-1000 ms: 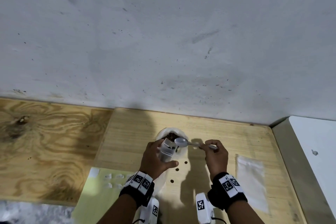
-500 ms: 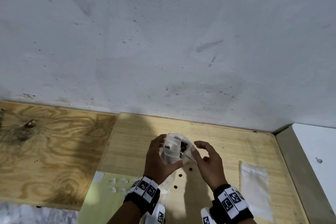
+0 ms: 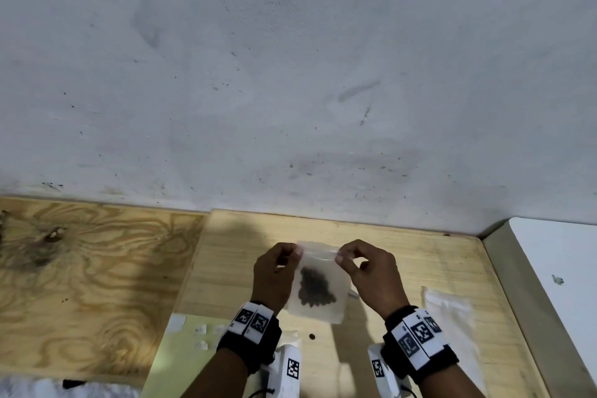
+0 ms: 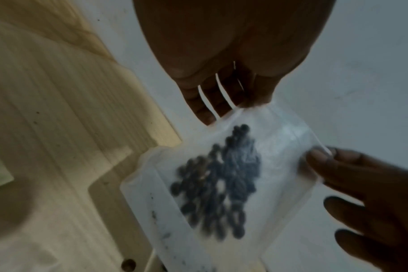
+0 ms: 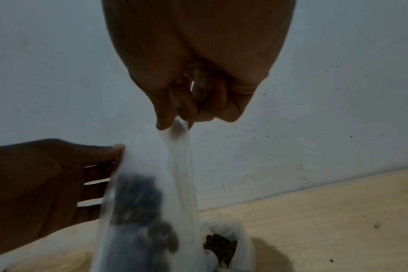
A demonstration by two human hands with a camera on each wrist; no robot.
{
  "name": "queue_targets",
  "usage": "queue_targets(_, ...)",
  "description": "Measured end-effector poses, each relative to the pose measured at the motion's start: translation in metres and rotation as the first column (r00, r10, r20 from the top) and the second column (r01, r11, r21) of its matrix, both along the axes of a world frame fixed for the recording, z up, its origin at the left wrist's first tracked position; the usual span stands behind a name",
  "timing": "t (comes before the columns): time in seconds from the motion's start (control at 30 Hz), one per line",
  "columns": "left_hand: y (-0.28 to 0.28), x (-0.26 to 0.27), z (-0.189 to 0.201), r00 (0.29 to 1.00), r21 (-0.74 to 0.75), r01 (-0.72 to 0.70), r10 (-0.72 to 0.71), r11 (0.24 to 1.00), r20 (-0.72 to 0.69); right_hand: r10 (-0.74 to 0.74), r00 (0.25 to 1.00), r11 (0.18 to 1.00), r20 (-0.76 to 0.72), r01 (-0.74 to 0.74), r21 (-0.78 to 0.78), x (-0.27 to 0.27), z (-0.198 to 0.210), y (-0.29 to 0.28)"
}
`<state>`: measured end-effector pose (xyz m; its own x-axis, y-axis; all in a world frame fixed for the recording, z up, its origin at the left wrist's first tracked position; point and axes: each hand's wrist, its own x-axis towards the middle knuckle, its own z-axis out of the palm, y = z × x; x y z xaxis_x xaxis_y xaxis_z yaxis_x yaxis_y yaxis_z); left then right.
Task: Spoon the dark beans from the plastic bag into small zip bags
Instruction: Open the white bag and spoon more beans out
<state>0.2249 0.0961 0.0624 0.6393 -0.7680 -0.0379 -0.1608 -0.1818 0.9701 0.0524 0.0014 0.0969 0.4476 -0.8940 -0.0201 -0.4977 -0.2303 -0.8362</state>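
Observation:
A small clear zip bag (image 3: 318,304) with a clump of dark beans (image 3: 315,289) inside hangs upright above the wooden table. My left hand (image 3: 297,251) pinches its top left corner and my right hand (image 3: 340,257) pinches its top right corner. The left wrist view shows the zip bag (image 4: 282,165) stretched between the left hand (image 4: 242,105) and the right hand (image 4: 319,156). In the right wrist view the right hand (image 5: 175,124) pinches the zip bag (image 5: 175,165), and behind it the open plastic bag of beans (image 5: 221,244) stands on the table. I see no spoon plainly.
A stack of empty zip bags (image 3: 449,310) lies on the table to the right. A loose bean (image 3: 311,337) lies near the front. A pale green sheet (image 3: 181,362) with small white pieces is at the front left. The grey wall stands close behind.
A second ago my right hand held a spoon over the zip bag gripped in my left. The spoon has left my hand, and both hands now pinch the bag's top edge.

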Motion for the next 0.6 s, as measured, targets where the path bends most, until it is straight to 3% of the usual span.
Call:
queue_targets(0.17, -0.004, 0.001, 0.008, 1.0, -0.02, 0.008, -0.008, 1.0, -0.011, -0.023, 0.996, 0.999, 0.083, 0.02, 0.04, -0.003, 0.001, -0.006)
queue_targets(0.3, -0.008, -0.004, 0.012, 0.991, -0.027, 0.1, -0.102, 0.995, -0.086, -0.055, 0.981, 0.994, 0.185, 0.037, 0.098, -0.003, 0.004, -0.005)
queue_targets(0.4, -0.01, -0.005, 0.015, 0.987, 0.018, 0.106, -0.103, 0.994, -0.123, -0.128, 0.957, 0.968, 0.261, 0.063, 0.245, -0.003, 0.006, -0.004)
queue_targets(0.6, -0.01, -0.008, 0.001, 0.987, 0.046, 0.149, -0.146, 0.988, -0.065, -0.114, 0.969, 0.933, 0.22, 0.028, 0.359, 0.003, 0.003, 0.0)
